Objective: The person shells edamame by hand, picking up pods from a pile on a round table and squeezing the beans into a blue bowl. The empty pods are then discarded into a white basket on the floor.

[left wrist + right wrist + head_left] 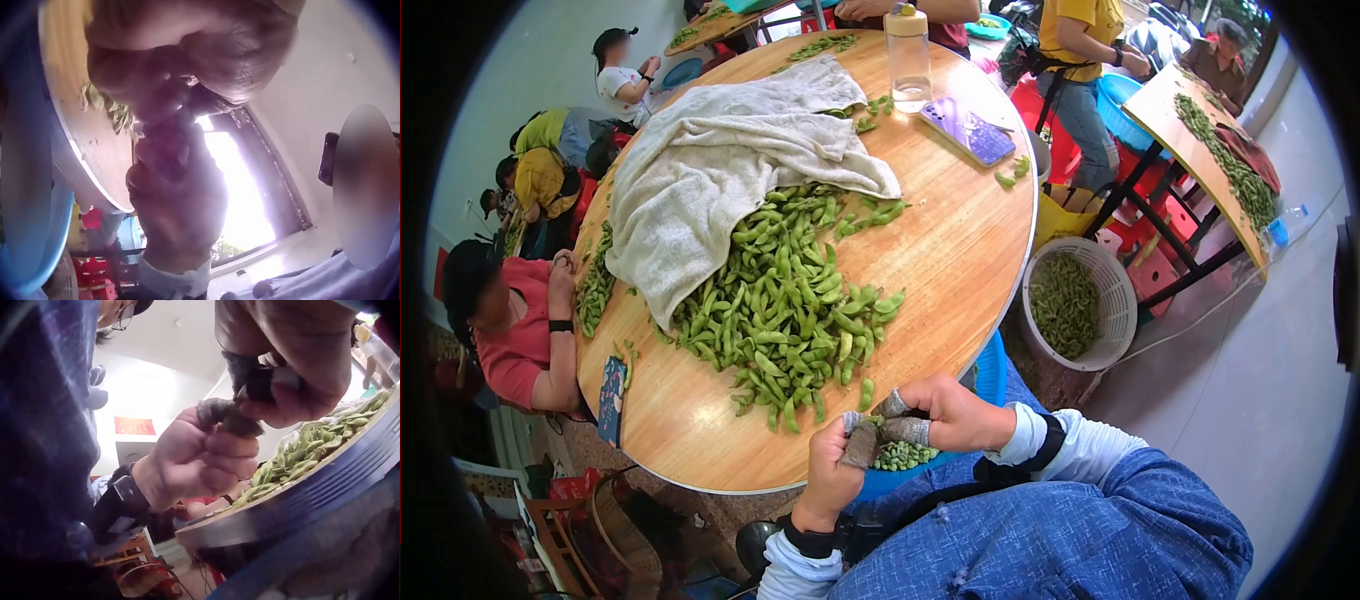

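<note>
Over a blue basin at the table edge, my left hand and right hand meet fingertip to fingertip. A small green soybean pod shows between them, pinched by both and mostly hidden. Grey cloth wraps cover the thumb and some fingers. Shelled green beans lie in the basin just below. Nearest on the round wooden table is a heap of unshelled pods. In the right wrist view the left hand has its fingers curled inward.
A grey towel covers part of the heap. Farther back stand a water bottle and a purple phone. A white basket of pods is on the floor at right. Another person sits at the left.
</note>
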The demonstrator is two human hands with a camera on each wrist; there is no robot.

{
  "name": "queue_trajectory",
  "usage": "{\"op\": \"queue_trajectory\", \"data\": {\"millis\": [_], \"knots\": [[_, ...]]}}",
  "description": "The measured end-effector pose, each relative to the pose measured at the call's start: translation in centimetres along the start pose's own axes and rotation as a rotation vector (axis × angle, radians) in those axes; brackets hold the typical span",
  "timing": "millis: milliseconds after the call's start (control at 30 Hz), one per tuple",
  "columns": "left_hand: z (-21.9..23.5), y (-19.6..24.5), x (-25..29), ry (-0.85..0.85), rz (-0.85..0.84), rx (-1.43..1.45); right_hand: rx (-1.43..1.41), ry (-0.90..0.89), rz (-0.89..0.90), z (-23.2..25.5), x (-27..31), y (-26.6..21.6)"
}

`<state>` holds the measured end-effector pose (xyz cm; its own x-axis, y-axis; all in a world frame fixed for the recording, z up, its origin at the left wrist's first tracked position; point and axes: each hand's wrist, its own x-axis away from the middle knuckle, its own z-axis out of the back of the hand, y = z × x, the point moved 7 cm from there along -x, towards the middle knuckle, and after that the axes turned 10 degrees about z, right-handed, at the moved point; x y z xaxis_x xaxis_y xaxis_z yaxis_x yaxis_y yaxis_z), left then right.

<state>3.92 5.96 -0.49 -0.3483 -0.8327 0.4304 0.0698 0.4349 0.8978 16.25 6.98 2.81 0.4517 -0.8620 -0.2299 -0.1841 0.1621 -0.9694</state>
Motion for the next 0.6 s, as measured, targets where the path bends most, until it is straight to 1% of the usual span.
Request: {"op": "queue_trajectory", "data": {"millis": [33, 133, 233, 333, 400, 433, 467, 533, 600], "knots": [[0.0, -0.2, 0.0, 0.009, 0.042, 0.006, 0.091, 0.001, 0.024, 0.0, 0.1, 0.0], [-0.1, -1.5, -0.3, 0.025, 0.144, 0.196, 0.259, -0.015, 0.047, -0.2, 0.3, 0.6], [-0.2, -1.6, 0.0, -0.026, 0.201, 0.156, 0.353, 0.0, 0.078, -0.2, 0.5, 0.5], [-0.9, -0.8, 0.3, -0.001, 0.19, 0.16, 0.346, 0.071, 0.1, 0.4, 1.0, -0.5], [-0.2, -0.3, -0.1, 0.046, 0.015, -0.023, 0.449, 0.139, 0.081, 3.0, 1.6, -1.5], [0.1, 0.0, -0.2, 0.068, -0.072, -0.114, 0.424, 0.214, 0.003, 5.3, 2.5, -1.3], [0.5, 0.5, -0.1, 0.141, -0.107, -0.24, 0.4, 0.289, -0.075, 7.8, 3.6, -1.1], [0.9, 1.8, -0.2, 0.283, -0.181, -0.488, 0.855, 0.455, -0.005, 12.7, 5.4, -3.9], [1.1, 2.7, -0.8, 0.33, -0.203, -0.726, 1.164, 0.602, -0.112, 17.2, 8.7, -4.2]]}}
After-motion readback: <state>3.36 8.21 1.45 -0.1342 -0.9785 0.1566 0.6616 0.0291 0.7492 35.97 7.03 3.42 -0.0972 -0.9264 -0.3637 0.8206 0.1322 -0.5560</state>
